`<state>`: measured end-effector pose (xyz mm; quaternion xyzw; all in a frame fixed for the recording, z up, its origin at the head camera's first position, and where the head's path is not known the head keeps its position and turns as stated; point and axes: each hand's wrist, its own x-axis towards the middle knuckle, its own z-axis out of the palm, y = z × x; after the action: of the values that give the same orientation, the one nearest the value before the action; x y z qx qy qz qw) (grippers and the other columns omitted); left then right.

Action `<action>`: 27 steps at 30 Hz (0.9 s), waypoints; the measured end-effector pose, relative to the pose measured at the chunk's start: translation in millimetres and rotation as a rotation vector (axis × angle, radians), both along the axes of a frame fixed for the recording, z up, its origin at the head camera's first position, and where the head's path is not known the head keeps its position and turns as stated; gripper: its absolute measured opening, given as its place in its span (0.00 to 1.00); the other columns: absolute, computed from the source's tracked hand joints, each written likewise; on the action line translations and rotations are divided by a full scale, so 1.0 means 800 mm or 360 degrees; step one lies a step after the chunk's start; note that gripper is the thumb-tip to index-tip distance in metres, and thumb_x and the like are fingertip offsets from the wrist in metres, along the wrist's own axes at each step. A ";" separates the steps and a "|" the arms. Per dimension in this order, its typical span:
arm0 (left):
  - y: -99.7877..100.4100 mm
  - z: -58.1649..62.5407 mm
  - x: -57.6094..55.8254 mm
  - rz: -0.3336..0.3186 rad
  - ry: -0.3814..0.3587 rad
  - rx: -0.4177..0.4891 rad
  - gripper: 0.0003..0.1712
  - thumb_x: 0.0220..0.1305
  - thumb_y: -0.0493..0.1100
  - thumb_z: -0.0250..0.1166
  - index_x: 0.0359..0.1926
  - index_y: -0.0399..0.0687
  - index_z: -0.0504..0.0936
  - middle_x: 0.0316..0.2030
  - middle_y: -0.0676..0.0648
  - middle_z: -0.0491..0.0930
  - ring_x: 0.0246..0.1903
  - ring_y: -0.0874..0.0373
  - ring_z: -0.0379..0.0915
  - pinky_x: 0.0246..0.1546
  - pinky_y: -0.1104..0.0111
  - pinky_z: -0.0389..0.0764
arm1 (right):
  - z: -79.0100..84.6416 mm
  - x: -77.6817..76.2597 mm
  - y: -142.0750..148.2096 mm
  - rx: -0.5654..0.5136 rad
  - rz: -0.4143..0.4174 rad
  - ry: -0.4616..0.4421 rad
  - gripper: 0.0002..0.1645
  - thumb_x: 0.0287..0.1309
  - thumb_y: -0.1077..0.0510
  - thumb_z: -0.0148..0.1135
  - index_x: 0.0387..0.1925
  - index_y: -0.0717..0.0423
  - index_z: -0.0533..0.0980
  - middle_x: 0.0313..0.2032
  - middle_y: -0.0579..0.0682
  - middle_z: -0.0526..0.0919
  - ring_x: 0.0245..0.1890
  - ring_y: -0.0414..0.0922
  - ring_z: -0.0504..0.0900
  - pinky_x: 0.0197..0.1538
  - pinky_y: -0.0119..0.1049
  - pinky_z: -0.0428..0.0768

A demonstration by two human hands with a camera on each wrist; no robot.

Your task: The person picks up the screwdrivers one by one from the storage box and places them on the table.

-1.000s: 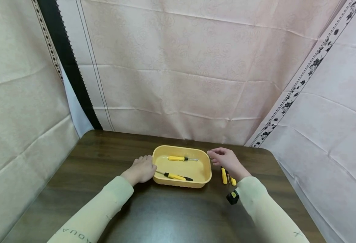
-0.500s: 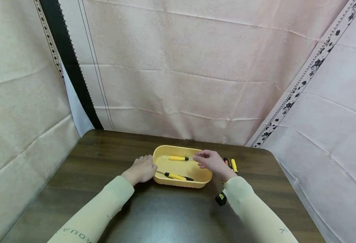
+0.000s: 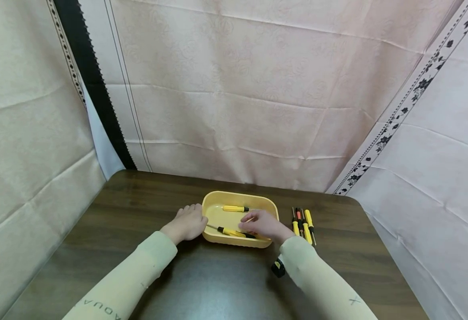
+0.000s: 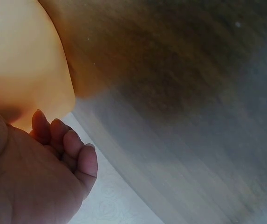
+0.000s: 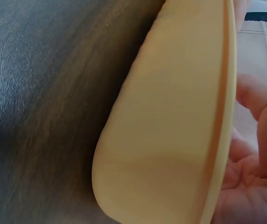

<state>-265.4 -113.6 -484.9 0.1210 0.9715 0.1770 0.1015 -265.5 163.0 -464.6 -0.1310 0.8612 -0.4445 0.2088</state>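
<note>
A shallow yellow plastic tray (image 3: 239, 194) stands on the table. My left hand (image 3: 187, 222) grips its left rim; in the left wrist view the fingers (image 4: 87, 161) are bent beside the tray wall. Inside, a yellow-handled screwdriver (image 3: 234, 208) lies along the back. Another yellow-and-black screwdriver (image 3: 230, 232) lies along the front, its shaft pointing left. My right hand (image 3: 263, 223) hovers over the tray's right half, fingertips just above the front screwdriver's black end. In the right wrist view, the tray wall hides part of these fingers; nothing shows in them.
Several screwdrivers (image 3: 307, 226) with yellow, black and red handles lie side by side on the dark wooden table (image 3: 146, 200), right of the tray. Pale patterned cloth (image 3: 238, 111) hangs behind the table and at both sides. A small black device (image 3: 278, 268) sits at my right wrist.
My right hand has moved left from beyond the tray's right rim, over the tray and toward the front screwdriver. The screwdrivers on the right are now uncovered. My left hand stays on the rim.
</note>
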 end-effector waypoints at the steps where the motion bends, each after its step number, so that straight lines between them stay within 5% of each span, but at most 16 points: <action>1: 0.000 0.000 0.000 0.0000 -0.0001 -0.0003 0.24 0.72 0.52 0.41 0.55 0.38 0.68 0.42 0.46 0.69 0.39 0.51 0.62 0.45 0.57 0.62 | -0.001 0.000 -0.001 0.0026 0.0008 0.0001 0.20 0.56 0.45 0.68 0.45 0.52 0.80 0.39 0.50 0.82 0.38 0.49 0.80 0.43 0.44 0.77; 12: 0.001 -0.001 -0.001 0.0002 -0.0002 -0.0015 0.25 0.72 0.52 0.42 0.56 0.37 0.67 0.43 0.44 0.69 0.41 0.50 0.63 0.47 0.55 0.63 | -0.006 -0.003 -0.012 0.0084 0.0097 0.0067 0.14 0.54 0.52 0.71 0.40 0.55 0.83 0.38 0.46 0.83 0.37 0.43 0.78 0.41 0.38 0.77; 27: 0.000 -0.007 -0.033 -0.0069 0.0016 0.0003 0.24 0.72 0.52 0.42 0.56 0.37 0.68 0.42 0.45 0.69 0.40 0.51 0.63 0.46 0.56 0.63 | -0.015 -0.025 -0.035 0.0446 0.0067 0.0257 0.06 0.53 0.53 0.72 0.31 0.51 0.85 0.29 0.39 0.83 0.28 0.38 0.75 0.37 0.35 0.75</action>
<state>-291.7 -113.8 -490.6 0.1429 0.9690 0.1752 0.1002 -285.1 135.0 -476.9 -0.1538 0.9258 -0.3037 0.1643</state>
